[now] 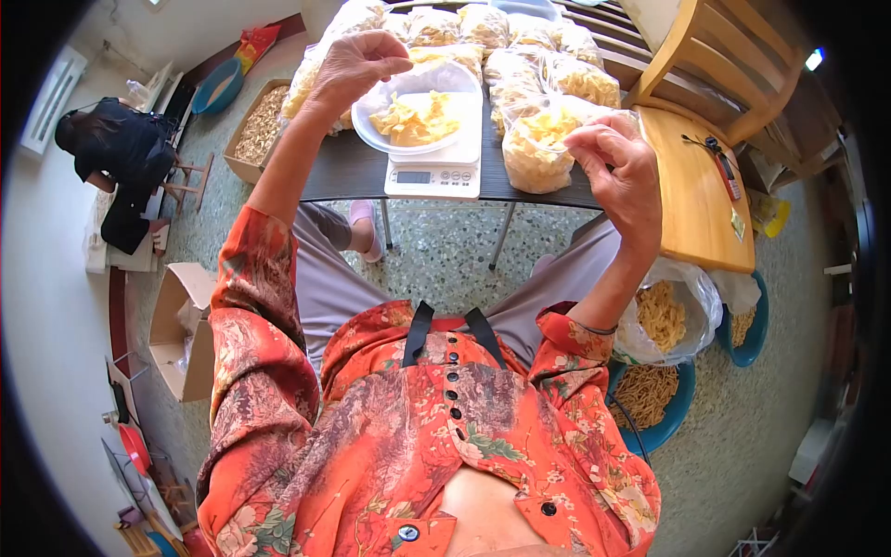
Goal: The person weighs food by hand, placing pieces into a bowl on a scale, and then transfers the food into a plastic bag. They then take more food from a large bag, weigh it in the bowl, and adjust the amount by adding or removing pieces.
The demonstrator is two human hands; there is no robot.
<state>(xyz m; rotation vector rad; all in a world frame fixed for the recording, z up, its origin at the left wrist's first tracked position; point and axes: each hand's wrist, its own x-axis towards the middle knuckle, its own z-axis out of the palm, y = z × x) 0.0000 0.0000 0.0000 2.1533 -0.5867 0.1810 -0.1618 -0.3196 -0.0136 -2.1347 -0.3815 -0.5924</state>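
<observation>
A white plastic bowl (467, 84) holding pale yellow dried flakes (418, 119) rests on a white digital kitchen scale (434, 178). My left hand (362, 67) is raised over the bowl's left rim, thumb and fingertips pinched together; whatever is between them is too small to tell. To the right of the scale stands an open clear plastic bag (538, 160), partly filled with similar yellow pieces. My right hand (620, 167) is at this bag's right side, its fingers curled at the edge of the opening and apparently gripping the plastic.
Several filled bags (506, 79) crowd the back of the dark table (339, 174). At right, a wooden chair (691, 218) carries a small red-and-black item. Below it are blue basins (685, 408) and a bag of yellow pieces (661, 316). Another person (125, 153) sits far left, near cardboard boxes (181, 357).
</observation>
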